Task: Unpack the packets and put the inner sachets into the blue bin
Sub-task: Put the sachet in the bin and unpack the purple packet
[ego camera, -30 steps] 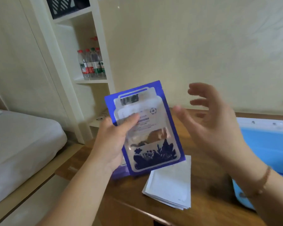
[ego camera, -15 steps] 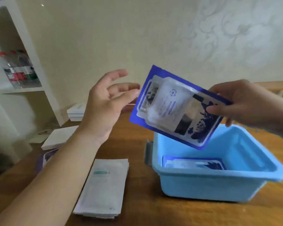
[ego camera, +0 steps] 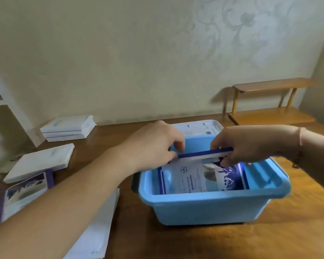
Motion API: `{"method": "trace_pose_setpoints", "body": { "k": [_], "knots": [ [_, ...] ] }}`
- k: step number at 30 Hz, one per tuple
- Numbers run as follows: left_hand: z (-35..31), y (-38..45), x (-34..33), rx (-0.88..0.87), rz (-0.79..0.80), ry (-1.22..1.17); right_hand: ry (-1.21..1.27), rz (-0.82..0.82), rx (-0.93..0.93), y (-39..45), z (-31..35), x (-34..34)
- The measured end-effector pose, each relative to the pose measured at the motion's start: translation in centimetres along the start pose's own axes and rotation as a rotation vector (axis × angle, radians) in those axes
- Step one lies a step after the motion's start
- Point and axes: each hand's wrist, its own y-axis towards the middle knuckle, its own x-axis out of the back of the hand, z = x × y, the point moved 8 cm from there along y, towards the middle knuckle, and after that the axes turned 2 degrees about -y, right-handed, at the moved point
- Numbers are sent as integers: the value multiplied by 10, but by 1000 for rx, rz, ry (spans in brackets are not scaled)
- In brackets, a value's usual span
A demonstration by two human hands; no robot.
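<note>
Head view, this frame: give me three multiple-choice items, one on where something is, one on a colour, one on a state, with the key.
1. Where is the sachet that both hands hold?
A. Over the blue bin
B. On the white stack by the wall
C. On the wooden bench

2. What colour is the border of the sachet lying in the bin?
A. Red
B. Dark blue
C. Green

3. How is the left hand?
A. Flat on the table
B. Hanging idle
C. Pinching the sachet's end

Key: 1 A, it is held edge-on above the blue bin. 2 B, blue bands frame its white face. 3 C, fingers close on one end while the right hand grips the other.
</note>
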Motion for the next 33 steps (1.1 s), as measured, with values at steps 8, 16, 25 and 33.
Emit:
{"method": "trace_pose_setpoints", "body": {
  "k": [8, 16, 25, 33],
  "knots": [
    [-18, 8, -59, -81, 522, 51, -85, 170, -126, 26, 4, -35],
    [-10, 7, -86, -28, 722, 50, -391, 121, -105, 24, 8, -35],
    [-7, 7, -92, -18, 737, 73, -419, 317, 63, 9, 19, -52],
    [-12, 8, -71, -105, 630, 95, -394, 224, 26, 1, 26, -39]
  ]
}}
